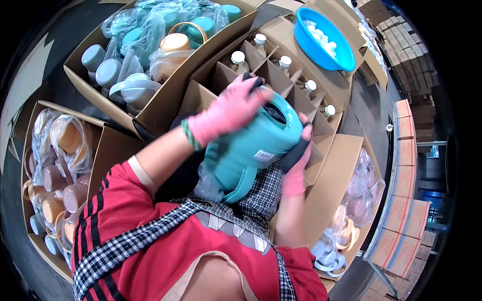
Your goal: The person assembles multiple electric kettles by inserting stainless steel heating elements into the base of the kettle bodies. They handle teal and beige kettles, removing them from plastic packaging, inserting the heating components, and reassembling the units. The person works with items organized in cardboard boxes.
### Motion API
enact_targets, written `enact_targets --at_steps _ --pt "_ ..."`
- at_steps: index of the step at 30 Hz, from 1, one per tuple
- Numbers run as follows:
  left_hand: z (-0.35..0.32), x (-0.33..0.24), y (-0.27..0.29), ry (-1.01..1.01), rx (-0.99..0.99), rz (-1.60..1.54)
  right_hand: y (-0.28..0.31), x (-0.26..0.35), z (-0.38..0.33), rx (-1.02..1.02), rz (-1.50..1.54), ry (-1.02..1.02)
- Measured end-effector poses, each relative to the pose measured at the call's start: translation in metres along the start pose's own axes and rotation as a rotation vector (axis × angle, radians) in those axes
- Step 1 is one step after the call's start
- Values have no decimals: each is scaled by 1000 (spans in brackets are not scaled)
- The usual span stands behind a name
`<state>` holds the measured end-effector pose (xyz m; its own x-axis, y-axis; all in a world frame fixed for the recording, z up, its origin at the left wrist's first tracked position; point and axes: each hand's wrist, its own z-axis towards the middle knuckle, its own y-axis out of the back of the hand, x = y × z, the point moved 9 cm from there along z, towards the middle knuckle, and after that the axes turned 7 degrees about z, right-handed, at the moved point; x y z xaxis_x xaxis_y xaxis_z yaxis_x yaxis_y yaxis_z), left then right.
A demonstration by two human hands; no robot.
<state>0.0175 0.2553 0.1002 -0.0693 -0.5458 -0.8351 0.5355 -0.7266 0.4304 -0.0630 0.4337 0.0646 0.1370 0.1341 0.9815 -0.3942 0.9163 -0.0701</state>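
Note:
A teal thermal jug (228,145) lies tilted over my lap, its dark round opening facing away from me and its handle toward me. My right hand (298,155), in a pink glove with black fingertips, grips the jug's right side near the top. At the left of the opening is my left hand (228,108), gloved the same way. Motion blurs its fingers, and whether they hold anything is unclear. A crumpled clear plastic bag (208,183) clings around the jug's lower end. The jug has a small white label on its side.
Just beyond stands a divided carton (203,98) with several white-capped bottles (238,60). A blue basin (296,37) of white caps rests at its far side. Cartons of bagged jugs stand at far left (120,118), near left (95,145) and right (341,155).

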Motion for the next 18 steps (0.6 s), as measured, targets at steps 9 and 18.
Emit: enact_targets --at_steps 9,18 --pt "-16 -59 12 -293 -23 16 15 -6 41 62 364 -75" --pt "26 -40 48 -293 -99 24 -46 122 61 35 236 438"
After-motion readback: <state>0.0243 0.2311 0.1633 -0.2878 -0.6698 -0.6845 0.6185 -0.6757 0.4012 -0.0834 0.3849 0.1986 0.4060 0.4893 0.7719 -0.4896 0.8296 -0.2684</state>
